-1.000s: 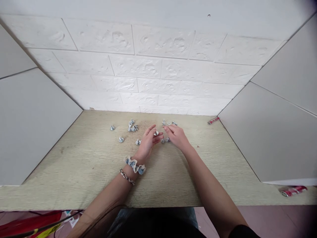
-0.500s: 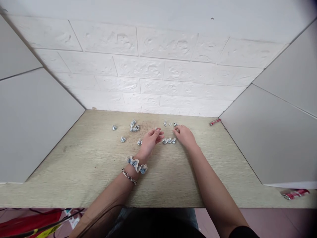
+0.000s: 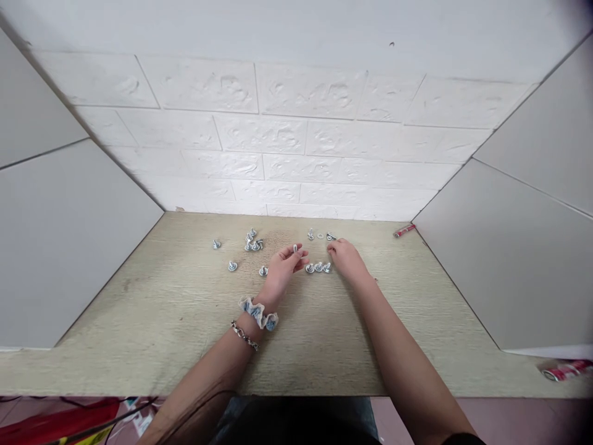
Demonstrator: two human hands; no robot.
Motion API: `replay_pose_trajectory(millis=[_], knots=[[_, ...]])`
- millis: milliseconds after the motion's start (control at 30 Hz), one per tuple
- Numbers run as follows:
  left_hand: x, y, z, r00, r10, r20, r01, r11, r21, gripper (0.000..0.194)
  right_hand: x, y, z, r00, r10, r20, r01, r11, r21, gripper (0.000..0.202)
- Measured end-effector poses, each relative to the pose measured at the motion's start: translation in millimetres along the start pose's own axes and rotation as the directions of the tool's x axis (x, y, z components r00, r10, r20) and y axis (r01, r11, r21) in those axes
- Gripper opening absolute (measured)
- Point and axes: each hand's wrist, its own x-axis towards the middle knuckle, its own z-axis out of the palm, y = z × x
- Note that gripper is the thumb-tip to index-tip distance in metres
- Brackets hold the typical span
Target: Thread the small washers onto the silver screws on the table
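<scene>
Above the pale tabletop (image 3: 324, 334), our left hand (image 3: 280, 267) pinches a small metal bolt (image 3: 295, 248), probably light, rigid and slick, best held by its shank; our right hand (image 3: 349, 259) bunches its fingertips near three bolts (image 3: 319, 267), contents untellable.

The left hand (image 3: 283, 266) holds what seems a small bolt (image 3: 295, 248) above the worktop (image 3: 194, 309); the right hand (image 3: 347, 258) hovers right of it, near a washer (image 3: 320, 236)
</scene>
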Motion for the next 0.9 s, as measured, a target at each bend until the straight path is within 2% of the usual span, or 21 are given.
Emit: replay_pose_trajectory(millis=[200, 367, 467, 600, 733, 900], knots=[[2, -2, -1.5, 0.999, 0.047, 0.004, -0.047, 0.994, 0.098, 0.029, -3, 2, 1, 0.996, 0.078, -0.031, -0.079, 0.996, -0.048, 0.021], [4, -3, -1.9, 0.998, 0.054, 0.015, -0.055, 0.990, 0.133, 0.031, -4, -1, -2, 0.996, 0.058, -0.062, -0.058, 0.998, -0.002, 0.017], [5, -3, -2.5, 0.997, 0.068, 0.028, -0.071, 0.986, 0.152, 0.034, -6, -15, -8, 0.988, 0.011, -0.157, 0.017, 0.985, 0.174, 0.015], [6, -1, -2.7, 0.991, 0.112, 0.074, -0.125, 0.972, 0.197, 0.029, -18, -45, -15, 0.968, -0.069, -0.240, 0.178, 0.864, 0.471, 0.014], [4, -1, -2.2, 0.959, 0.201, 0.199, -0.249, 0.934, 0.258, 0.020, -30, -64, -15, 0.926, -0.212, -0.314, 0.351, 0.790, 0.502, 0.018], [4, -4, -5.0, 0.941, 0.242, 0.235, -0.323, 0.851, 0.415, 0.019, -31, -63, -11, 0.915, -0.242, -0.322, 0.376, 0.800, 0.467, 0.020]])
